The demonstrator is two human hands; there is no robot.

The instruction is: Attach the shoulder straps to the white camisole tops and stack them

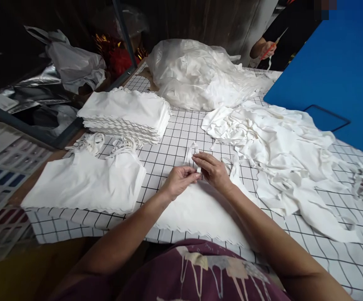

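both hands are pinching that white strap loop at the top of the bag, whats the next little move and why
Probably lay the strap loop flat on the white bag. Both the left hand and right hand pinch it, and it stands up off the grid cloth, while the handles of the bag pile on the left lie flat.

Even, soft overhead light, bright on the gridded surface (175, 154). White fabric pile (282, 146) near blown out at right centre, folds hard to read. Plastic bag (197, 71) at upper centre shows mild glare. Upper left of the frame dim, nearly black, silver foil (40, 79) catching small highlights. Shadows faint, short, under the hands. Wide-angle bend: grid lines curve toward the lower right and left edges. Centre sharp; corners slightly soft. Upper right corner has a pixelated block.
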